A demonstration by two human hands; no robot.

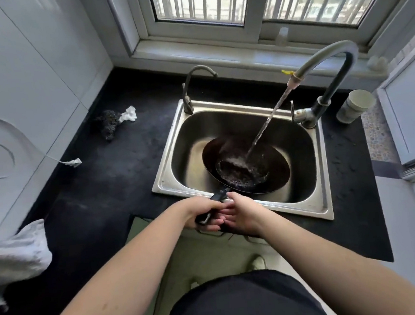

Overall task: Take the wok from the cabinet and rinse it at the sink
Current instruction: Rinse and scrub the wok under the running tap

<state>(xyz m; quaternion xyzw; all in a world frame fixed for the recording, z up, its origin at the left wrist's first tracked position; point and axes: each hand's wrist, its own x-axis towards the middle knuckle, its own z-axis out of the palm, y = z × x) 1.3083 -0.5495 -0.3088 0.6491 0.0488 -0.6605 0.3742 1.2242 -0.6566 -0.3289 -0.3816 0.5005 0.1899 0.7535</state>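
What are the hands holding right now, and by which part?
Both hands, left and right, grip the wok by its handle, at the near rim of the sink.

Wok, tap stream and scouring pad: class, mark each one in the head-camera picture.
wok point(276, 176), head view, on its dark inner wall.
tap stream point(266, 124), head view, midway down the falling water.
scouring pad point(108, 123), head view, on its dark middle.

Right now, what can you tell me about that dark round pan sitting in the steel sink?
The dark round metal wok sits tilted inside the stainless steel sink, its black handle reaching over the near rim. Both hands grip that handle: the left hand and the right hand. Water from the grey curved tap streams into its bowl, pooling and splashing. Its inner surface looks blackened and wet.
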